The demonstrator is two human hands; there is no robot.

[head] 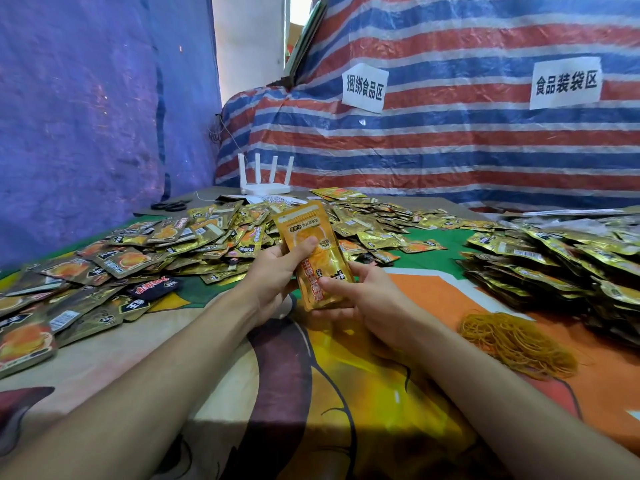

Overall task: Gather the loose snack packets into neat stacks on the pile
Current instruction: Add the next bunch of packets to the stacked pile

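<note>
Both hands, left (pixel 277 271) and right (pixel 356 292), grip closed on a packet (pixel 311 251): light, slick foil, likely floppy; best pinched at edges.

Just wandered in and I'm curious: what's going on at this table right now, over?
Left hand and right hand both gripping one orange snack packet. Loose packets left, stacked pile right. Nothing in the way.

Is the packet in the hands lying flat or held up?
Held up: both hands grip the packet above the cloth.
</note>
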